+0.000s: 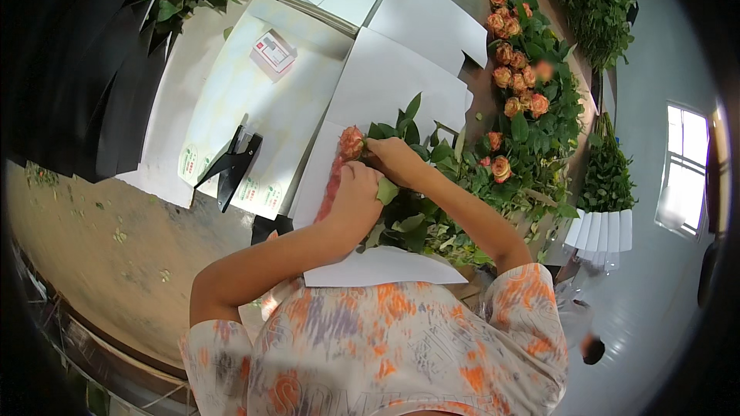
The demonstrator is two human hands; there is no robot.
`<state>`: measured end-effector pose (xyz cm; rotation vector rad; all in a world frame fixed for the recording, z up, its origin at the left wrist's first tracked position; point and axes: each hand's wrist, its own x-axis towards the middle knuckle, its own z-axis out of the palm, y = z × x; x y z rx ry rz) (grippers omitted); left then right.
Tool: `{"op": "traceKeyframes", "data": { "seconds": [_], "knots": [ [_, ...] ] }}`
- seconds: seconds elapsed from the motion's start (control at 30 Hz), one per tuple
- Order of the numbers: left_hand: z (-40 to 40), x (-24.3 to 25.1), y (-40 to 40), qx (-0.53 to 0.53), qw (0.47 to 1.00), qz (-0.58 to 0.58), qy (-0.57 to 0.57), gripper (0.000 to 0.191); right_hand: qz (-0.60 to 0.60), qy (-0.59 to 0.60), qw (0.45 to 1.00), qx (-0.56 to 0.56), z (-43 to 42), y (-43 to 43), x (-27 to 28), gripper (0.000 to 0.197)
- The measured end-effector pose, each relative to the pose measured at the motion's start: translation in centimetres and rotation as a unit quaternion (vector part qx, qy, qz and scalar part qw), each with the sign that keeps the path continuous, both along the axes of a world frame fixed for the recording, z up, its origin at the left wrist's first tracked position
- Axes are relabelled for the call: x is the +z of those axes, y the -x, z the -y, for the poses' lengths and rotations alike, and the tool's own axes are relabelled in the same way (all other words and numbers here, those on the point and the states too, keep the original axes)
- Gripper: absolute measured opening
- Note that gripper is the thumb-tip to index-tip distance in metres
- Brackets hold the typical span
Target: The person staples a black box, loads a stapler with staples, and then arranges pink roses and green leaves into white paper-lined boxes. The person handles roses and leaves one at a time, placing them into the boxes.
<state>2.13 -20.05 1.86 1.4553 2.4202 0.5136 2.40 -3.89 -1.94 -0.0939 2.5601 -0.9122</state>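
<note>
A pink-orange rose (351, 142) lies on white sheet board in front of me, at the top of a row of pink blooms (330, 189). My right hand (394, 157) pinches this rose just behind its head, from the right. Bent over the flowers just below is my left hand (357, 188); its back hides what the fingertips touch. Green rose leaves (411, 127) and stems spread out to the right of both hands. One pale green leaf (387, 190) sticks out beside my left wrist.
On the patterned paper (300, 92) left of the hands lie a black stapler (234, 164) and a small staple box (273, 52). Orange roses (511, 75) with foliage are heaped at right. White boards (399, 69) overlap at the top. Black sheets (110, 110) stand far left.
</note>
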Motion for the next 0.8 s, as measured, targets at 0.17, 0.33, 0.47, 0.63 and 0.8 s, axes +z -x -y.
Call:
{"op": "traceKeyframes", "data": {
  "seconds": [0.17,0.33,0.47,0.63,0.8],
  "knots": [
    [-0.4,0.1,0.1,0.002,0.997,-0.028,0.068,0.03,0.026,-0.017,0.999,0.023,-0.3,0.5,0.9,0.017],
    [-0.5,0.3,0.3,0.004,0.997,-0.014,0.079,0.029,0.049,-0.076,0.996,0.027,-0.7,0.1,0.3,0.016],
    [-0.5,-0.2,1.3,0.021,0.997,0.069,0.006,0.028,0.011,-0.087,0.994,0.063,-0.3,-0.1,0.2,0.015],
    [0.7,-0.9,5.8,-0.015,0.972,0.195,-0.128,0.025,0.032,-0.09,0.995,0.037,0.0,0.2,-0.2,0.015],
    [0.1,-1.9,9.7,-0.079,0.974,0.155,-0.146,0.013,0.08,-0.037,0.995,0.043,-0.4,0.7,-0.5,0.015]
  ]
}}
